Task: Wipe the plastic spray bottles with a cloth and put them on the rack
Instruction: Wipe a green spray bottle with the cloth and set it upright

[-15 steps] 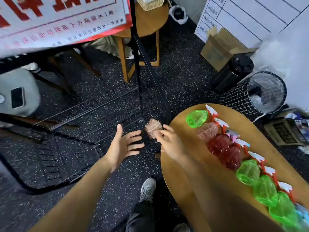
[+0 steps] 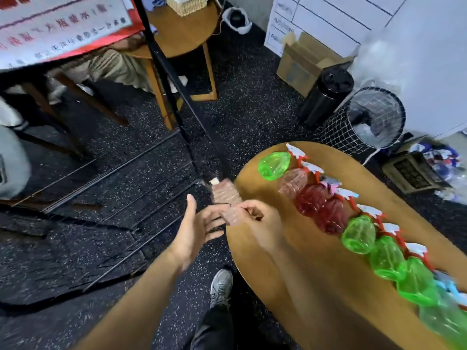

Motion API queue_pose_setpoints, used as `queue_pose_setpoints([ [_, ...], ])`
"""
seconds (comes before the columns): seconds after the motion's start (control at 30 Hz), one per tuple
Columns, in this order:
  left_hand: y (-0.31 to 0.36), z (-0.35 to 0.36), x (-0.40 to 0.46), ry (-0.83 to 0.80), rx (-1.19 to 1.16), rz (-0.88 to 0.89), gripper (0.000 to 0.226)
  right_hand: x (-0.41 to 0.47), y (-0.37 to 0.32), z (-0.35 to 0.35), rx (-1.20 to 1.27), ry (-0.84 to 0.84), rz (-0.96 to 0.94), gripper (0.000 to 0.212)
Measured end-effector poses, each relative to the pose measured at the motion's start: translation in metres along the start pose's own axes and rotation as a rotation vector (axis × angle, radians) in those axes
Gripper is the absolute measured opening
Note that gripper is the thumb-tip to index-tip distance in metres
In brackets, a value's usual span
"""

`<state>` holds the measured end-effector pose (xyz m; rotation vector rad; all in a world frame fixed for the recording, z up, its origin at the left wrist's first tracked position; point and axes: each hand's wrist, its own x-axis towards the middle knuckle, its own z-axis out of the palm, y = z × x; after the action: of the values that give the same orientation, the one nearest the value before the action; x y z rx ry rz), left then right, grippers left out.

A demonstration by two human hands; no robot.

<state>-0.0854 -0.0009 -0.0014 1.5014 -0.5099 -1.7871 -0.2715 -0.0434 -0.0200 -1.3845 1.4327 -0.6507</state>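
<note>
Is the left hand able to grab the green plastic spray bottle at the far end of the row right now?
Probably not straight away. The left hand is open but off the wooden table's edge, and the right hand, pinching the pinkish cloth, sits between it and that green plastic spray bottle.

Near side of round table bare, spray bottles crowding its far edge — black rack post alongside

Green and red bottles, pink cloth
</note>
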Motion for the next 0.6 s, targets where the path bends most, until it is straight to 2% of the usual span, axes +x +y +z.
queue_pose_setpoints([
  [0.2, -0.05, 0.095, 0.007, -0.098, -0.088, 0.021, 0.103, -0.068, 0.068, -0.08, 0.19, 0.104, 0.076, 0.014],
  [0.37, -0.116, 0.172, 0.024, -0.25, -0.063, 0.051, 0.106, -0.117, 0.144, -0.143, 0.303, 0.133, -0.009, 0.035],
  [0.43, -0.142, 0.197, 0.031, -0.336, 0.003, 0.091, 0.107, -0.134, 0.169, -0.16, 0.201, 0.259, -0.064, 0.035],
  [0.5, -0.168, 0.22, 0.039, -0.414, 0.068, 0.147, 0.108, -0.146, 0.193, -0.175, -0.037, 0.429, -0.125, 0.031],
  [0.6, -0.201, 0.247, 0.05, -0.558, 0.109, 0.28, 0.107, -0.154, 0.224, -0.187, -0.218, 0.578, -0.152, 0.041],
])
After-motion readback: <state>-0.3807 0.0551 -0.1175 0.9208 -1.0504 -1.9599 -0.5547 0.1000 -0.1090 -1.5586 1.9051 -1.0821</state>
